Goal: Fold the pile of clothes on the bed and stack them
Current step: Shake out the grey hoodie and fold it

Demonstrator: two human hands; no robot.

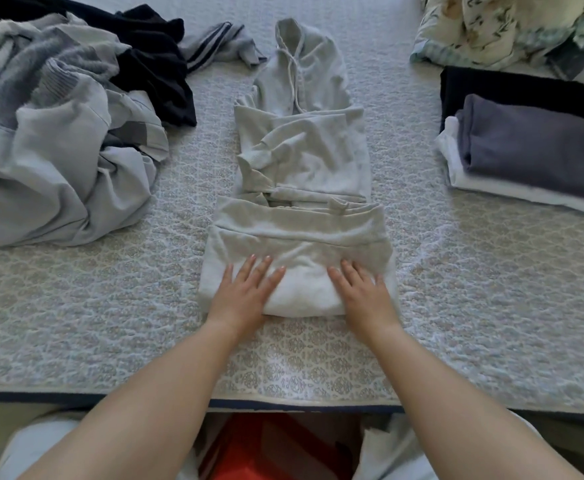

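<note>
Far left on the bed: unfolded pile of clothes, mostly pale grey-blue, w/ a fuzzy grey piece on top and a black garment draped at its back right. Just right of that, a grey striped piece lies loose, apart from the pile.

Center: light grey hoodie laid lengthwise, hood w/ drawstring at the far end, sleeves crossed over the body, near hem end rolled/folded up toward the middle. Left hand rests flat on the near left of that fold, grip spread, fingers straight & pressing down. Right hand rests flat on the near right, fingers straight too, pressing the same fold; nothing pinched.

Right: folded stack, slate-purple piece on top of a white one, dark navy one behind/under. Far right corner: floral bedding, bunched.
</note>
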